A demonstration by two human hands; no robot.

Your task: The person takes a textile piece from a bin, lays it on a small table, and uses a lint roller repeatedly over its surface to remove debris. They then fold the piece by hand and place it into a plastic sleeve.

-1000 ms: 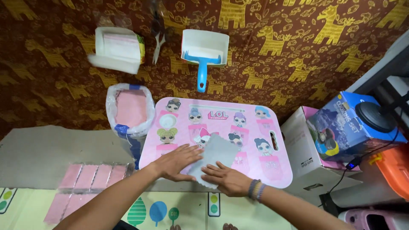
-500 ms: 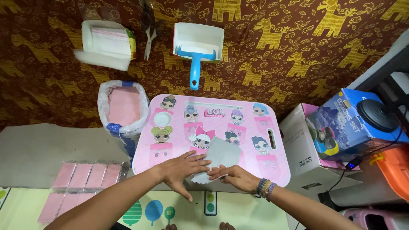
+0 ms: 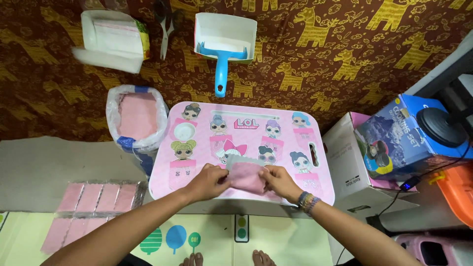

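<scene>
Hands meet low on the pink lap table [image 3: 315, 182], at about six o'clock of its top: the left hand [image 3: 209, 181] and the right hand [image 3: 280, 181] each pinch one side of a small pink folded cloth [image 3: 245, 177], fingers closed on its edges, so the piece is kept flat and square against the tabletop with a greyish clear sleeve [image 3: 246, 161] showing at its upper edge. At eight o'clock from the hands, rows of packed pink pieces [image 3: 93, 202] lie side by side on a grey sheet [image 3: 39, 167], within easy reach of the left arm. At ten o'clock, just beside the table's left edge, stands a white plastic bag [image 3: 138, 118] open at the top, full of loose pink cloths. Farther off, at twelve o'clock, a blue-handled dustpan [image 3: 224, 42] rests on the patterned brown fabric [image 3: 345, 54], with a white box of sleeves [image 3: 113, 39] at eleven o'clock. Cardboard boxes [image 3: 389, 143] sit at two o'clock.
</scene>
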